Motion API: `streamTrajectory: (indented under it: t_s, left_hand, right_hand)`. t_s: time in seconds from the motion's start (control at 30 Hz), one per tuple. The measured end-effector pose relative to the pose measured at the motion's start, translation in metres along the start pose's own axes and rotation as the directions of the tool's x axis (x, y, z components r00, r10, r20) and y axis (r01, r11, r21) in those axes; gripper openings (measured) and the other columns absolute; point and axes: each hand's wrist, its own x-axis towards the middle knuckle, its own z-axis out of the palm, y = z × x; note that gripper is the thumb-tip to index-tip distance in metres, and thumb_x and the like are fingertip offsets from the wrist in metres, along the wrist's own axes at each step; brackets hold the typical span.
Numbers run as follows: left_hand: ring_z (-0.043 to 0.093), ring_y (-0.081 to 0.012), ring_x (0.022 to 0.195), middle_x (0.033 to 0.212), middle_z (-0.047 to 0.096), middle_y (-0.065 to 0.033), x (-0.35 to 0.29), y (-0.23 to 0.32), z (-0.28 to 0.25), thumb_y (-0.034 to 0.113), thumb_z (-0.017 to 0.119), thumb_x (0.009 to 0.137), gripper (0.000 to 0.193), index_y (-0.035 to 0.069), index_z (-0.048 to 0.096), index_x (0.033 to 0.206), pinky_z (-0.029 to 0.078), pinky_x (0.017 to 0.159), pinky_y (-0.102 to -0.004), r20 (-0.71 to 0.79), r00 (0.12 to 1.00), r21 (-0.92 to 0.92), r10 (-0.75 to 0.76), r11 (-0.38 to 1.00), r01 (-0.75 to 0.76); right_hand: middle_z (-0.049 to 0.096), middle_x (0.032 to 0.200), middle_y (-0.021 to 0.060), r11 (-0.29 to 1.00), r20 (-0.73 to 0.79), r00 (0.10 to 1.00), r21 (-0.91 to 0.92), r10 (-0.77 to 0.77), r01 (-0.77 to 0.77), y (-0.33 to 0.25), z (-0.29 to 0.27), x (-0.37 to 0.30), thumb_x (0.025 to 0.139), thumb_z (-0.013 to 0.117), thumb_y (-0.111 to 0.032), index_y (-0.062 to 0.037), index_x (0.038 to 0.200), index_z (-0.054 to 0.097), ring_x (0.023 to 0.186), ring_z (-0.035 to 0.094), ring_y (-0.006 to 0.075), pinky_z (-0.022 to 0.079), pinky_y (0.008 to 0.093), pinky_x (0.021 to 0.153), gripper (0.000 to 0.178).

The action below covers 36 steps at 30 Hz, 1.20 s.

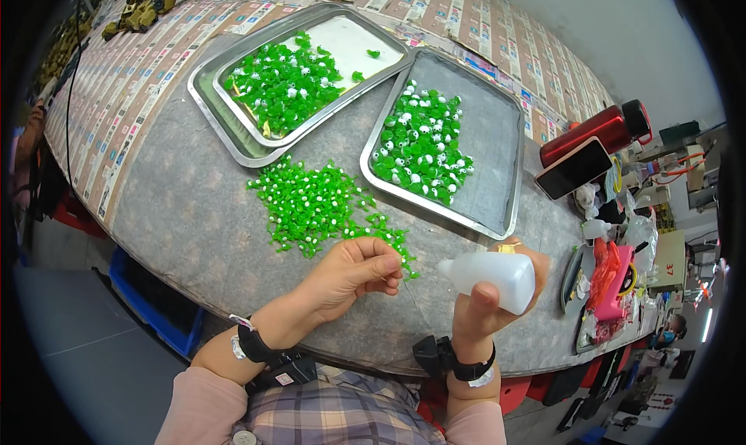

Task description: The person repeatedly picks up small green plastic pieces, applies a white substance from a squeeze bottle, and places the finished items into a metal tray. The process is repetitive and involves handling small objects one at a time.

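Observation:
My right hand [480, 309] is wrapped round a white plastic squeeze bottle [497, 278], tilted on its side with its nozzle toward my left hand. My left hand [351, 274] is closed in a pinch just left of the nozzle; whatever its fingertips hold is too small to make out. Beyond that hand lies a loose pile of small green and white plastic pieces [307, 204], spread out toward my fingers. Larger green and white parts [423, 138] fill the left half of the right metal tray [509, 188]. Similar parts [280, 80] sit in the left tray [203, 95].
A red bottle [594, 132] lies at the right with a phone [573, 167] leaning on it. Closer in, a pink tape dispenser [618, 286] stands among bags and clutter. Yellowish toy pieces [148, 6] are heaped at the far left. A blue crate [148, 305] sits below the table's left edge.

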Motion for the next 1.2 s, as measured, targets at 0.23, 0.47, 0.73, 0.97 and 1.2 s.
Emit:
streamTrajectory:
  t_s: [0.23,0.47,0.73,0.97,1.2]
  left_hand:
    - [0.055,-0.0091,0.069,0.077,0.058,-0.0031,0.0,-0.002,0.001,0.009,0.058,0.077,0.01,0.002,0.056,0.084,0.047,0.066,-0.0225,-0.034,0.981,0.147,0.19,0.972,-0.183]
    - [0.056,-0.0132,0.071,0.08,0.057,-0.006,-0.001,-0.003,0.004,0.0,0.06,0.072,0.011,0.001,0.056,0.082,0.048,0.067,-0.0254,-0.049,0.943,0.275,0.331,0.912,-0.305]
    - [0.055,-0.0084,0.072,0.079,0.058,-0.003,-0.002,-0.003,0.004,0.003,0.059,0.075,0.009,0.001,0.058,0.084,0.045,0.066,-0.0203,-0.027,0.938,0.281,0.347,0.903,-0.326]
    - [0.056,-0.0133,0.069,0.078,0.057,-0.0059,-0.001,-0.003,0.002,-0.002,0.058,0.073,0.009,0.001,0.057,0.082,0.048,0.065,-0.0249,-0.051,0.935,0.278,0.352,0.904,-0.325]
    - [0.057,-0.0134,0.065,0.073,0.058,-0.0066,0.001,-0.005,0.007,-0.001,0.056,0.073,0.008,0.001,0.056,0.081,0.048,0.062,-0.0249,-0.132,0.926,0.278,0.354,0.91,-0.308]
  right_hand:
    - [0.041,0.073,0.005,0.992,-0.162,0.985,0.12,0.051,-0.032,-0.006,0.003,0.0,0.063,0.066,-0.048,-0.002,0.086,0.043,0.06,0.042,0.0169,0.037,0.0315,0.058,0.056]
    - [0.043,0.075,0.0055,0.994,-0.028,0.999,0.106,0.034,-0.031,0.003,-0.001,-0.004,0.062,0.068,-0.045,-0.0012,0.087,0.045,0.061,0.042,0.0172,0.035,0.0305,0.055,0.055]
    - [0.044,0.076,0.0062,0.995,0.06,0.997,0.083,0.047,-0.052,0.001,-0.002,-0.003,0.061,0.069,-0.043,-0.0015,0.092,0.045,0.062,0.043,0.0171,0.037,0.0321,0.06,0.057]
    - [0.045,0.077,0.0061,0.984,-0.319,0.932,0.116,0.169,-0.139,-0.006,-0.013,0.012,0.067,0.066,-0.037,0.0001,0.093,0.041,0.064,0.047,0.0154,0.041,0.0258,0.056,0.052]
    - [0.054,0.09,0.0097,0.86,-0.057,0.858,0.053,0.51,-0.508,0.058,-0.085,0.031,0.076,0.057,-0.004,0.0003,0.103,0.039,0.081,0.053,0.0128,0.04,0.0227,0.074,0.033]
